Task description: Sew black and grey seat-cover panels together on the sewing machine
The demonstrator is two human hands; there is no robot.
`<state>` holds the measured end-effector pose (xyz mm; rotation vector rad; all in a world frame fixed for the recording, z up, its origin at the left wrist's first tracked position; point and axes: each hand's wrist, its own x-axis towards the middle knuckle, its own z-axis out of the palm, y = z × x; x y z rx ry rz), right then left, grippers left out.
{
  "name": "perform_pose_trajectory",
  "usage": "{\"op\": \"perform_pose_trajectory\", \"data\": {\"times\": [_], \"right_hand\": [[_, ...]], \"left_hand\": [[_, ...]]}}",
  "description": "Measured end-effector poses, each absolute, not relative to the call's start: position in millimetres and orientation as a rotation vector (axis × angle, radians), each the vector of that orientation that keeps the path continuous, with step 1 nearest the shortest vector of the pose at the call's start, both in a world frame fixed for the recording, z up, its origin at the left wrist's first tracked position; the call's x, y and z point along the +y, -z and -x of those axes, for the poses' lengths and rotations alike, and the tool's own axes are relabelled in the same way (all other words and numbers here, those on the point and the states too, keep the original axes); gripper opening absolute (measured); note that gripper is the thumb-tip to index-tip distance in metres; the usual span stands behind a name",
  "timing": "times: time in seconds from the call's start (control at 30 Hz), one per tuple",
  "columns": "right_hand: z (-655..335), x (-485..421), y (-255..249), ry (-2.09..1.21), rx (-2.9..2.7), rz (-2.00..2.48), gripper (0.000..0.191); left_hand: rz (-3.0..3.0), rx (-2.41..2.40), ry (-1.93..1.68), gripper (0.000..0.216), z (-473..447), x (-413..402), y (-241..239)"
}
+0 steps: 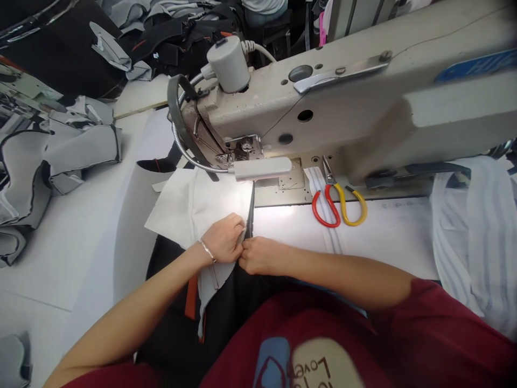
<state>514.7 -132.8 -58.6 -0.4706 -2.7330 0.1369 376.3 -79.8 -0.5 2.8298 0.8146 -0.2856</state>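
Observation:
A pale fabric panel [214, 202] with a dark edge lies under the head of the sewing machine [250, 113] and hangs over the table's front edge. My left hand [225, 237], a bracelet at its wrist, is closed on the panel's right edge. Right beside it, my right hand [258, 255] pinches the same dark-edged border, fingers curled in. The two hands nearly touch. Below them the cloth drops toward my lap, where black material and an orange strip [191, 297] show. The needle area is partly hidden behind a small lamp [262, 168].
Scissors with red and yellow handles [339, 202] lie right of the needle plate, over a striped band [317, 183]. More striped webbing [460, 231] hangs at the right. Grey sewn pieces [84, 145] are piled on the left, with dark pieces [173, 43] behind the machine.

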Motion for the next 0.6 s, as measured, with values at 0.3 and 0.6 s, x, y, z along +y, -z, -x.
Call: {"op": "perform_pose_trajectory", "data": {"times": [0.3,0.6], "right_hand": [[-511,-133,61,-0.31,-2.735,0.481,0.014],[-516,-130,59,-0.276,-2.738,0.555,0.015]], "left_hand": [[-2.794,0.791,0.452,0.025,-377,-99,-2],[-2.813,1.134,0.085,0.022,-365,-104,27]]}}
